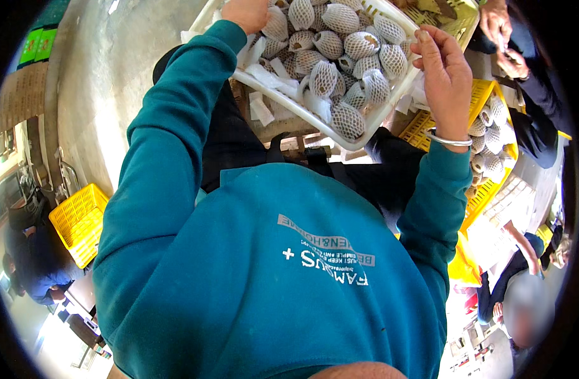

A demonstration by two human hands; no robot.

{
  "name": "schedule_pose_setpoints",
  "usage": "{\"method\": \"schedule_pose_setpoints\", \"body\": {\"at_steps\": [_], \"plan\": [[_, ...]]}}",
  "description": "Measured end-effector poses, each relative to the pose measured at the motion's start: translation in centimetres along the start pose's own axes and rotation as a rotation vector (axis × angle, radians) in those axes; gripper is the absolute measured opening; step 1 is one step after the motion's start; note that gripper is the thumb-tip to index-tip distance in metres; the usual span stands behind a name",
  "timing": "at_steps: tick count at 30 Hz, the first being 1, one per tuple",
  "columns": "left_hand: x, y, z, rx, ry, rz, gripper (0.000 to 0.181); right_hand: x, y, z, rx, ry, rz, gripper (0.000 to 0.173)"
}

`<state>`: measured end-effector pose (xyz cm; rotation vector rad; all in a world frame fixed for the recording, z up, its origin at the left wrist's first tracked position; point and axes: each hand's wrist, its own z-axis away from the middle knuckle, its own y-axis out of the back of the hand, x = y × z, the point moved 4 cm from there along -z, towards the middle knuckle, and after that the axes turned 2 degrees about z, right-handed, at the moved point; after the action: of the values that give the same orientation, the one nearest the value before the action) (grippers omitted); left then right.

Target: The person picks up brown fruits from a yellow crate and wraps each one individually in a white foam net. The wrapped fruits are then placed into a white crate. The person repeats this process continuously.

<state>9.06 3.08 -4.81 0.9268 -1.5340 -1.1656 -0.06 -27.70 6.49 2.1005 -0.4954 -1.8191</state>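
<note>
A white plastic crate (296, 106) stands in front of me, filled with several brown oval fruits in white foam net sleeves (330, 45). My left hand (246, 15) is at its upper left, bent over the near fruits; its fingers are partly out of frame, so its grasp cannot be told. At the crate's right rim is my right hand (442, 71), thumb and fingers apart, fingertips at the rim, with nothing seen in it and a metal bangle at the wrist. Loose white foam pieces (275, 80) lie in the crate's left part.
A yellow crate of sleeved fruits (491, 137) stands to the right, and another yellow crate (81, 225) at the left. A pale yellow crate (460, 19) is beyond. A co-worker's hands (503, 42) are at the upper right. Other people sit at both sides.
</note>
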Motion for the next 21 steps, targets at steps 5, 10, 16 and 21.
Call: {"method": "schedule_pose_setpoints", "body": {"at_steps": [5,10,16,21], "plan": [[1.5,-2.3,2.1,-0.423,-0.304,0.206,0.036,-1.2,-0.7,0.4,-0.036,-0.024,0.111,0.03],[7.1,-4.1,7.4,-0.891,-0.487,0.258,0.029,-0.6,-2.0,0.5,-0.102,0.072,0.056,0.026],[6.5,-6.7,7.3,-0.886,-0.467,0.143,0.034,-0.2,-2.6,0.6,-0.149,0.068,0.074,0.024],[5.2,-6.0,7.3,-0.755,-0.424,0.163,0.037,-0.6,-3.5,0.9,-0.192,0.162,0.12,0.023]]}}
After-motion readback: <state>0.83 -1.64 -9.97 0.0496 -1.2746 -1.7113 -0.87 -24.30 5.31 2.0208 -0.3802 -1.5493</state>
